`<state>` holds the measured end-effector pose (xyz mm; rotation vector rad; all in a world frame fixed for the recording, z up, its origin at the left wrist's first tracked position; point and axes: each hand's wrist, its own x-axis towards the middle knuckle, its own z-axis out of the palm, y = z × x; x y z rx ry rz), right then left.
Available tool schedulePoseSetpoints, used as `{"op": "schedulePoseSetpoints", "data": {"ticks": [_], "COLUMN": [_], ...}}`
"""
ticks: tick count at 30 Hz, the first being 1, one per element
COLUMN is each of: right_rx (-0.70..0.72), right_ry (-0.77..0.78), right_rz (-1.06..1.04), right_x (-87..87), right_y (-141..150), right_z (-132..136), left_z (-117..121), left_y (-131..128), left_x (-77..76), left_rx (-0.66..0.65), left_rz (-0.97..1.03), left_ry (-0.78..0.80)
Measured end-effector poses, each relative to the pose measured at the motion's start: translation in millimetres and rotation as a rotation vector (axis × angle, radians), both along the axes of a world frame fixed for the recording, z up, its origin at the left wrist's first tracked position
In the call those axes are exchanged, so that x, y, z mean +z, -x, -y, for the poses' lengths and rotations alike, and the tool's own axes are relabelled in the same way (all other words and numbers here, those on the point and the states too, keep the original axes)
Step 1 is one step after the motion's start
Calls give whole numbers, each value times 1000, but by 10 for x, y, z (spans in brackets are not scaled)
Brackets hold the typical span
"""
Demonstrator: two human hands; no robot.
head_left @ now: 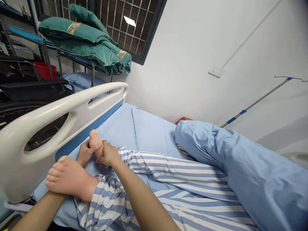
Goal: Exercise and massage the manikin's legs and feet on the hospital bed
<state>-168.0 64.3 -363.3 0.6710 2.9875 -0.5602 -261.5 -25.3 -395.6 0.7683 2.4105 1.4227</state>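
Note:
A figure in blue-and-white striped trousers (168,170) lies on a hospital bed, its two bare feet toward the white footboard (72,106). The far foot (95,141) is gripped by both of my hands. My left hand (85,152) wraps it from the left, fingers closed on the sole side. My right hand (108,154) closes round it near the ankle. The near foot (68,178) rests over my left forearm, held by neither hand.
A blue quilt (240,160) covers the figure's upper body at right. Light blue sheet (144,128) spreads beyond the legs. Behind the footboard stand a wheelchair (31,96), a rack with folded green bedding (89,41) and a red bucket (44,70). A white wall lies beyond.

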Motion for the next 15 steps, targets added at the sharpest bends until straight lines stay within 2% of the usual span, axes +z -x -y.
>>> {"op": "schedulePoseSetpoints", "data": {"ticks": [3,7,11,15], "right_rx": [1,-3,-10,-26], "right_ry": [-9,-10,1,-1], "right_rz": [1,0,-9,-7], "right_x": [-9,-37,-22,3], "right_y": [4,13,5,-10], "right_z": [-8,-10,10,39], "left_z": [-29,-10,52,137], "left_y": [18,81,94,97], "left_x": [-126,-160,-68,119], "left_rx": [-71,-104,-189,-246], "left_rz": [205,231,205,143], "left_ry": [-174,-141,-40,103]}}
